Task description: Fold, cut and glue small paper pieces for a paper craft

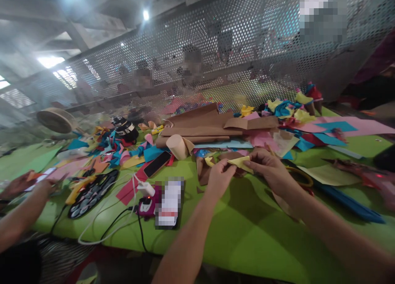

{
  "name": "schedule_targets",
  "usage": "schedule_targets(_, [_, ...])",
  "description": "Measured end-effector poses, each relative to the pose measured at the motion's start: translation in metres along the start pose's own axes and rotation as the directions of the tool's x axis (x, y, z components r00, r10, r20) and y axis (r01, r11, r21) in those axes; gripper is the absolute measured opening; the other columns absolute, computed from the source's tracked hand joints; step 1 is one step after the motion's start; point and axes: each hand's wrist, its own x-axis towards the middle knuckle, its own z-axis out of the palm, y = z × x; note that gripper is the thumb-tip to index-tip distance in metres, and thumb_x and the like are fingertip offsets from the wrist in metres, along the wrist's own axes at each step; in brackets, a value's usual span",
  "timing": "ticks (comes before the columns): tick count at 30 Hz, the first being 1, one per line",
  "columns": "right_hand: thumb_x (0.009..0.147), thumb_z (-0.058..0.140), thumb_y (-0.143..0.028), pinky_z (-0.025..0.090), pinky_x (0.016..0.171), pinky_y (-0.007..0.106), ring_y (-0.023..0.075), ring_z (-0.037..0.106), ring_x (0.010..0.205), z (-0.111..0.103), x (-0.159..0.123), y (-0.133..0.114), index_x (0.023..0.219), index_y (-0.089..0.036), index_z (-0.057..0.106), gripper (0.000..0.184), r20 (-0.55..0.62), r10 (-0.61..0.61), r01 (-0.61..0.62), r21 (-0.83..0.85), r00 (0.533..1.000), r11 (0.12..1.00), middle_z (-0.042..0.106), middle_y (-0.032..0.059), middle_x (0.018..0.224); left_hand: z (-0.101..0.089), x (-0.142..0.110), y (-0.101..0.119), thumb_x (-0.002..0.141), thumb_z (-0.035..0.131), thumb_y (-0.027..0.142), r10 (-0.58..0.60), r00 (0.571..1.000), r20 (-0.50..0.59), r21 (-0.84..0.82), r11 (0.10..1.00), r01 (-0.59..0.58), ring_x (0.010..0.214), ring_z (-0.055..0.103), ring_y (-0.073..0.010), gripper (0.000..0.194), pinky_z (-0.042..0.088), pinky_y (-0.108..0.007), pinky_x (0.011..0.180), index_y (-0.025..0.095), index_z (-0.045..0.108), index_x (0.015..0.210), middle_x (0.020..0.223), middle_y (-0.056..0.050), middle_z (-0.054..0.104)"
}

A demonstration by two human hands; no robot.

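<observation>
Centrally, a yellow paper piece (239,162), folded narrow, held just above the green table (240,238). Left hand (221,175) pinches its left end, thumb and fingers closed; right hand (265,164) pinches the right end in the same closed way. Hands near each other, paper spanning between.

Close by: brown paper scraps (203,173) beside and behind the left hand. Tan roll (177,147) beyond, to the left, leaning a little. Right of the right forearm, a pale yellow sheet (330,175) and a long blue strip (345,201). Yellow ring-shaped handle (304,177) beside that forearm, partly hidden.

Left of the left forearm: lit phone (169,203), screen blurred out, touching or nearly touching a magenta power block (147,206); white plug (145,188) seated on top. Pale and dark cables around it. Dark phone (156,164) farther back, lying partly over red paper (126,192).

Farther left, a black oval tray (92,193) with many small round pieces, a yellow tool (80,189) at its left edge. Another person's hands (43,187) at the far left, near a pale flat object; details too blurred.

Behind: large brown sheets (197,123), stacked. Coloured scraps heaped either side, a black bottle (125,129) amid the left heap. Perforated panel (173,70) rises along the table's far side.
</observation>
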Motion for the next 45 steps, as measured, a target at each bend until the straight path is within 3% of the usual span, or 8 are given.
schedule_targets(6, [0.059,0.083,-0.066,0.051,0.068,0.034,0.0183,0.061,0.067,0.003,-0.003,0.003,0.075,-0.02,0.069,0.051,0.069,0.055,-0.055,-0.002,0.996,0.999,0.068,0.0045,0.073,0.001,-0.004,-0.002,0.085,0.06,0.024,0.068,0.997,-0.041,0.238,0.97,-0.056,0.087,0.064,-0.02,0.013,0.053,-0.032,0.083,0.016,0.069,0.09,0.086,-0.005,0.072])
schedule_targets(17, [0.052,0.086,-0.068,0.052,0.065,0.034,0.0197,0.063,0.066,0.0,0.0,0.006,0.071,-0.021,0.068,0.054,0.071,0.054,-0.052,-0.027,0.996,0.998,0.069,0.004,0.069,0.004,-0.003,-0.004,0.085,0.057,0.025,0.049,0.999,-0.002,0.083,0.995,-0.049,0.078,0.06,-0.0168,0.012,0.051,-0.03,0.077,0.016,0.065,0.087,0.085,-0.005,0.068])
schedule_targets(27, [0.054,0.089,-0.057,0.051,0.066,0.034,0.019,0.062,0.066,-0.002,0.001,0.005,0.073,-0.022,0.07,0.045,0.113,0.068,-0.069,0.009,0.991,0.998,0.069,0.0032,0.068,0.003,-0.002,-0.006,0.086,0.059,0.028,0.044,0.999,0.002,0.095,0.995,-0.044,0.08,0.059,-0.0175,0.013,0.051,-0.03,0.077,0.016,0.065,0.089,0.086,-0.006,0.067])
schedule_targets(34, [0.058,0.086,-0.056,0.05,0.063,0.033,0.019,0.063,0.065,-0.002,0.0,0.004,0.073,-0.022,0.069,0.041,0.094,0.087,-0.089,0.021,0.992,0.996,0.069,0.0032,0.069,0.003,-0.003,-0.004,0.085,0.063,0.034,0.001,0.998,0.069,0.037,0.999,-0.004,0.081,0.061,-0.0173,0.018,0.05,-0.03,0.079,0.016,0.065,0.09,0.085,-0.004,0.067])
schedule_targets(40, [0.058,0.086,-0.056,0.051,0.065,0.034,0.0201,0.064,0.066,-0.004,0.002,0.009,0.073,-0.022,0.07,0.041,0.13,0.08,-0.076,-0.035,0.988,0.997,0.07,0.0037,0.068,0.001,-0.004,0.001,0.085,0.066,0.047,0.02,1.0,-0.02,0.086,0.996,-0.018,0.075,0.058,-0.0154,0.031,0.048,-0.027,0.071,0.016,0.064,0.086,0.077,-0.002,0.064])
schedule_targets(45, [0.056,0.087,-0.06,0.051,0.066,0.034,0.0203,0.064,0.067,-0.003,0.002,0.012,0.073,-0.021,0.073,0.045,0.134,0.078,-0.073,-0.044,0.988,0.996,0.072,0.0059,0.071,0.001,-0.005,0.008,0.084,0.066,0.039,0.071,0.995,-0.073,0.138,0.989,-0.06,0.07,0.053,-0.0134,0.023,0.043,-0.025,0.068,0.017,0.064,0.078,0.071,0.001,0.059])
